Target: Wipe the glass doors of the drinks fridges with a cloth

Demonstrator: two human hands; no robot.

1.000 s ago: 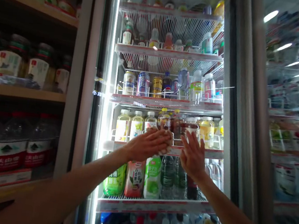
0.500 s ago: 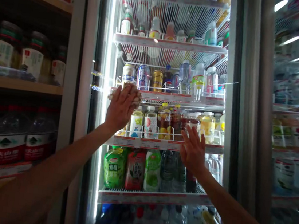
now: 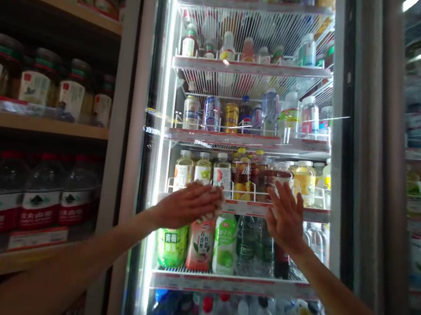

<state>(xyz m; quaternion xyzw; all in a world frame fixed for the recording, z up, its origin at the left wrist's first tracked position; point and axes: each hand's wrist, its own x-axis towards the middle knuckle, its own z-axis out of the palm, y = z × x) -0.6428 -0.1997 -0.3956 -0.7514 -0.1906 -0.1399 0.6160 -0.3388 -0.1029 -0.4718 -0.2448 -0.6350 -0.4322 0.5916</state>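
My left hand (image 3: pixel 190 205) presses a crumpled, pale cloth (image 3: pixel 217 202) against the glass door of a lit drinks cooler, its fingers pointing right. Most of the cloth is hidden under the palm and fingers. On the right, my right hand (image 3: pixel 284 216) rests flat toward the same glass with fingers spread, holding nothing. Behind the glass, a green drink bottle (image 3: pixel 172 245), a red one (image 3: pixel 200 246) and a green-and-white one (image 3: pixel 225 244) stand on a lower shelf. Several juice bottles, among them a yellow one (image 3: pixel 304 182), line the shelf above.
At the left, a wooden shelf (image 3: pixel 36 124) carries labelled jars (image 3: pixel 72 90), with large red-capped water bottles (image 3: pixel 42 192) below. Metal door frames (image 3: pixel 370 147) border the cooler. Further drinks show through another glass door at the right, blurred.
My left hand has moved down and to the right across the glass with the cloth, its fingers turning sideways. My right hand keeps its place on the glass; the whole view has shifted slightly.
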